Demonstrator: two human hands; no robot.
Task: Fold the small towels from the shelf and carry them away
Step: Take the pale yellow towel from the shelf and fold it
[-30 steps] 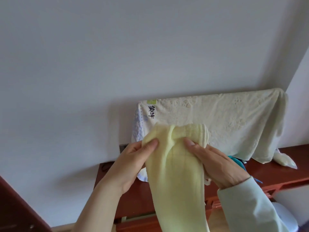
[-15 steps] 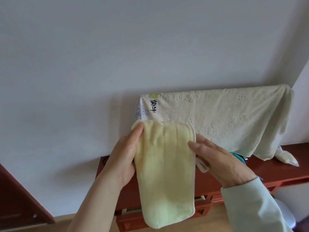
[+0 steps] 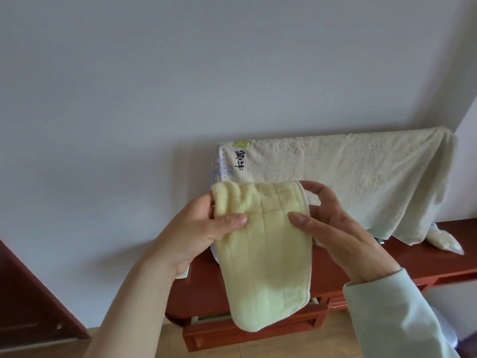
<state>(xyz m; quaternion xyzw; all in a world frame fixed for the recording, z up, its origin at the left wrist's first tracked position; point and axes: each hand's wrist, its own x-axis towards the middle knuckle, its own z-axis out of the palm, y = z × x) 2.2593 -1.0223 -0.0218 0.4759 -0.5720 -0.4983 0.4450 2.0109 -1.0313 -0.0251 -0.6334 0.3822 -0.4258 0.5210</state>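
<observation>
The fingers (image 3: 233, 220) of the left hand (image 3: 198, 231) curl round the top left corner of the small yellow towel (image 3: 265, 259), thumb pressed on its front. The right hand (image 3: 343, 228) pinches the top right edge. A second ago that top was bunched. Now it lies flat and lapped over, and the towel hangs in the air before the red shelf (image 3: 426, 262). One fold looks made, and another probably remains before carrying.
</observation>
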